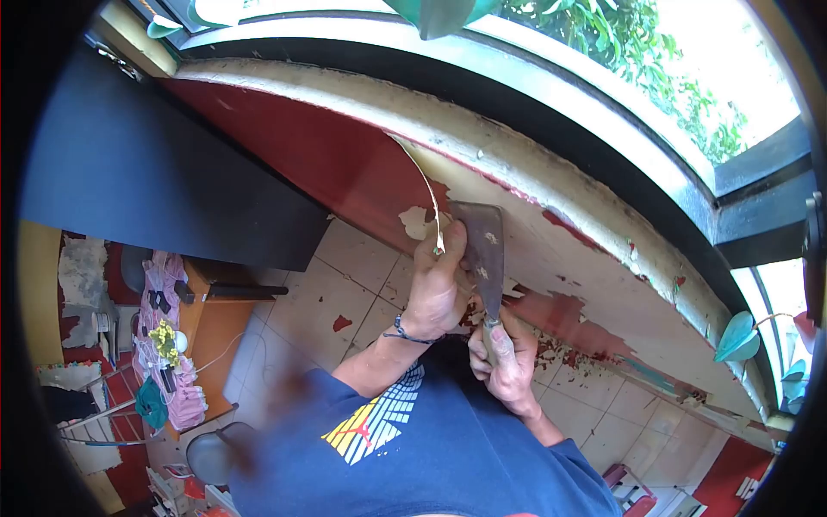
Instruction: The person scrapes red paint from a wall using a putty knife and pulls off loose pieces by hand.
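Observation:
My right hand (506, 355) is wrapped round the handle of a putty knife (488, 250), whose wide, stained blade points up against the wall. Between the fingers and thumb of my left hand (438, 280) is the lower end of a peeling paint strip (428, 186), curling away from the wall up to the ledge. Red paint (301, 142) covers the wall left of the strip. To the right, the pale stripped wall (560, 258) shows ragged red patches. The blade is close beside my left fingers.
Above the wall run a rough window ledge (345, 96) and a dark window frame (560, 129). A large dark panel (164, 164) stands at left, near a wooden desk (207, 332) and a chair (215, 455). Paint flakes (342, 323) litter the tiled floor (340, 258).

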Demonstrator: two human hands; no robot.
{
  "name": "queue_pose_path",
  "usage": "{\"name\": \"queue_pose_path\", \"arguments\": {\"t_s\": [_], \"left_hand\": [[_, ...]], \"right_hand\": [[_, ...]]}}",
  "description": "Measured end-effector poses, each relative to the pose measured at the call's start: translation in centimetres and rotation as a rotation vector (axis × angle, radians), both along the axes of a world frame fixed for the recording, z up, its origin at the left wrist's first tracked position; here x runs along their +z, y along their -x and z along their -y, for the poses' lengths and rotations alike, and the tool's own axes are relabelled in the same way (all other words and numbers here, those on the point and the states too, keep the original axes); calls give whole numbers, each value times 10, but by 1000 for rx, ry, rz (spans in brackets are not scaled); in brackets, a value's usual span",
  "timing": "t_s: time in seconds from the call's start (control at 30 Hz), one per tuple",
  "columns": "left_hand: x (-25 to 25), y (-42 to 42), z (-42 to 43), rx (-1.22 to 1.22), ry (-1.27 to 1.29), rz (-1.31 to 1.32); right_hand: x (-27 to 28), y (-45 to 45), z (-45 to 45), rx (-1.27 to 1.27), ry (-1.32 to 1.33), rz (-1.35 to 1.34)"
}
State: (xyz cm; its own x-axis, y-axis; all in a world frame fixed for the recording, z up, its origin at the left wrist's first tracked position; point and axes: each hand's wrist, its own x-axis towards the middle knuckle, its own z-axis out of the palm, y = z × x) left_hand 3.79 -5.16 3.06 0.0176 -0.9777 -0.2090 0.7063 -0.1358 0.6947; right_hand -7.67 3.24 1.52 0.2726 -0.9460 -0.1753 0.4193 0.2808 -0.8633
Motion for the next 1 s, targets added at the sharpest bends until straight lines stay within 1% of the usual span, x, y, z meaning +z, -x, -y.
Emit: {"name": "queue_pose_path", "arguments": {"t_s": [0.07,0.1,0.17,0.23,0.27,0.37,0.4,0.47,0.5,0.57,0.6,0.63,0.7,0.77,0.83,0.9,0.97,1.0], "left_hand": [[-3,-10,4,20,35,-37],[-7,-23,1,-37,183,-173],[-55,-48,-7,-76,384,962],[-10,-7,-2,-32,63,-3],[-11,-7,-3,-114,17,-67],[-6,-10,-3,-166,53,-80],[-10,-12,-2,-161,47,-84],[-18,-15,-4,-231,59,-90],[-18,-12,-6,-219,52,-90],[-12,-5,-7,-90,40,-29],[-7,-6,-7,-185,47,-96],[-3,-7,-6,-183,62,-105],[2,-10,-5,-154,62,-131],[3,-9,-3,-130,77,-156],[-4,-7,-8,-71,80,-179],[-13,-3,-4,-76,90,-78],[5,-12,4,-14,70,-86],[9,-23,10,-64,142,-115]], "right_hand": [[14,-10,15,22,10,16],[20,-17,16,34,10,40],[19,-19,12,51,36,77],[0,0,2,16,5,11],[-6,4,2,14,27,-7],[-6,1,4,4,65,-40],[-6,1,4,8,59,-43],[-4,-2,-1,-26,27,-15],[-3,-2,-5,-15,21,-14],[2,-6,-12,-84,35,-9],[1,-6,-12,-83,51,-11],[0,-7,-12,-91,39,7],[1,-16,-11,-112,28,40],[2,-24,-10,-129,15,-5],[-7,-12,-15,-110,11,-38],[-3,-7,-7,-94,32,-61],[9,-5,6,-65,-11,-131],[9,-12,14,-58,57,-161]]}}
